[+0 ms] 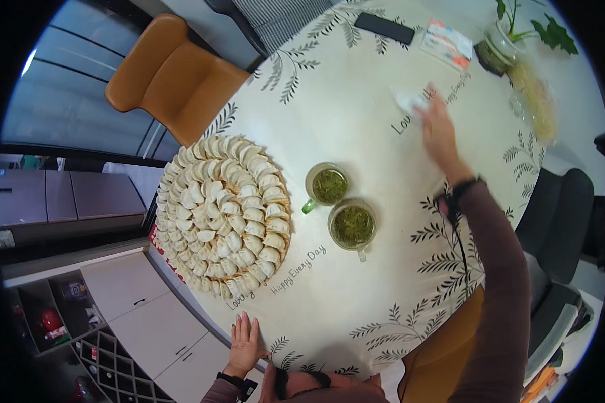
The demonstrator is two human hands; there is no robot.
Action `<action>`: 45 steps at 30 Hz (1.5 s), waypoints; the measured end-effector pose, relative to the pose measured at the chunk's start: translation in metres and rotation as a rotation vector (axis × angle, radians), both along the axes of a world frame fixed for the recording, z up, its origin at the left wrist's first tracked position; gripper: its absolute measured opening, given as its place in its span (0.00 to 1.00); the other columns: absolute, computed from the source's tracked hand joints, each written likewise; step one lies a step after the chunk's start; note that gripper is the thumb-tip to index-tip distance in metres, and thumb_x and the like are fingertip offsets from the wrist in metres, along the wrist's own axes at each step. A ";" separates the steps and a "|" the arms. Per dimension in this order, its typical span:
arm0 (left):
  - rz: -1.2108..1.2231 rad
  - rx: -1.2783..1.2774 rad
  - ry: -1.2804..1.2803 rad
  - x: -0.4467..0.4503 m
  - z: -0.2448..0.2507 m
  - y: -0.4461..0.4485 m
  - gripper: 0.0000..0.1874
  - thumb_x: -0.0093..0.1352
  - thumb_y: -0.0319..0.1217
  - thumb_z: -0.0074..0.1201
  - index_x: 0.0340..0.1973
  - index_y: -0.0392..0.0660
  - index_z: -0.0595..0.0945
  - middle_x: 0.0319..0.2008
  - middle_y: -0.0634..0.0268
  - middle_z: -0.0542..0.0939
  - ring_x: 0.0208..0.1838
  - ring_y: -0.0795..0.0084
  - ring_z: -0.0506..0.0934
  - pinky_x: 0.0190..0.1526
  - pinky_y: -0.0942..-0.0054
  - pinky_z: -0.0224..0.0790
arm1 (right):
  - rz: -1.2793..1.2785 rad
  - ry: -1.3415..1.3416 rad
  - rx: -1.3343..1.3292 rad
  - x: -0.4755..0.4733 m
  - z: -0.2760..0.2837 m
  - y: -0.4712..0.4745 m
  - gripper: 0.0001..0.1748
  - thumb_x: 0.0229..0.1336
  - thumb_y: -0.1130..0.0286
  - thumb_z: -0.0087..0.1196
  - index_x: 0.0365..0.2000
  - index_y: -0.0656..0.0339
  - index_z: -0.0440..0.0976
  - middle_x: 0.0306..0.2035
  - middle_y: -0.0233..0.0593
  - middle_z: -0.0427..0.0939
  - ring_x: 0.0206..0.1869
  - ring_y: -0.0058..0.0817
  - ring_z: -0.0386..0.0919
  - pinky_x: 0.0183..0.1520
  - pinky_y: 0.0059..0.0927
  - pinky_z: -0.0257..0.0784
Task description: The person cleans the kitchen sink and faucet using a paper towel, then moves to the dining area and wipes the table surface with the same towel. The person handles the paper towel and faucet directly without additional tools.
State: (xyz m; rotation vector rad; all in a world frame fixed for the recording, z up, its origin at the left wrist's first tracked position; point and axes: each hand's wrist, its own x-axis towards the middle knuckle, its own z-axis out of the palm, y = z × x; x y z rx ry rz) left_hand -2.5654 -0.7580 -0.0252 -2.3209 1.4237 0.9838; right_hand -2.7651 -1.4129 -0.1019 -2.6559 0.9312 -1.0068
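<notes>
My right hand [437, 132] reaches over the far right of the table, its fingers closed on a white tissue [408, 101], both blurred. My left hand [244, 345] lies palm down at the near left table edge with its fingers spread, holding nothing. A round woven tray of dumplings [288, 221] stands just beyond it, the dumplings [232, 207] laid in rings. Between the tray and my right arm are two glass mugs of green tea leaves, a smaller one [328, 185] with a green handle and a larger one [353, 225] with a clear handle. The tablecloth [302, 121] is white with leaf prints.
At the far edge lie a black phone [384, 28] and a tissue pack [447, 43]. A glass vase [504, 43] with a plant and a bag of yellowish strands [534, 101] stand at the right. A tan chair [174, 70] and dark chairs [554, 221] surround the table.
</notes>
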 end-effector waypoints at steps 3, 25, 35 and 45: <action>-0.003 0.018 0.016 0.000 -0.002 0.000 0.64 0.43 0.41 0.77 0.70 0.38 0.55 0.74 0.37 0.43 0.75 0.33 0.46 0.72 0.41 0.43 | -0.075 0.074 0.201 0.016 -0.015 -0.044 0.33 0.52 0.88 0.40 0.61 0.63 0.67 0.69 0.48 0.60 0.70 0.42 0.61 0.70 0.42 0.55; -0.025 -0.137 0.026 -0.001 0.008 -0.002 0.65 0.43 0.38 0.78 0.71 0.39 0.54 0.75 0.40 0.41 0.75 0.35 0.46 0.70 0.42 0.46 | 0.428 0.308 0.516 -0.075 0.021 0.325 0.31 0.49 0.86 0.41 0.57 0.65 0.68 0.69 0.41 0.61 0.75 0.40 0.51 0.73 0.49 0.48; -0.047 -0.177 0.043 0.002 0.005 0.007 0.67 0.44 0.38 0.77 0.73 0.41 0.50 0.76 0.43 0.38 0.77 0.37 0.43 0.70 0.37 0.42 | 0.563 0.311 0.612 -0.053 0.023 0.469 0.25 0.59 0.80 0.43 0.58 0.61 0.70 0.66 0.39 0.66 0.72 0.36 0.59 0.72 0.43 0.55; -0.078 -0.149 0.044 0.006 -0.001 0.009 0.69 0.44 0.41 0.78 0.73 0.39 0.49 0.75 0.38 0.38 0.76 0.34 0.43 0.69 0.37 0.43 | -0.523 0.010 0.286 -0.147 -0.007 0.224 0.34 0.48 0.90 0.43 0.58 0.64 0.70 0.63 0.52 0.69 0.65 0.46 0.67 0.66 0.38 0.62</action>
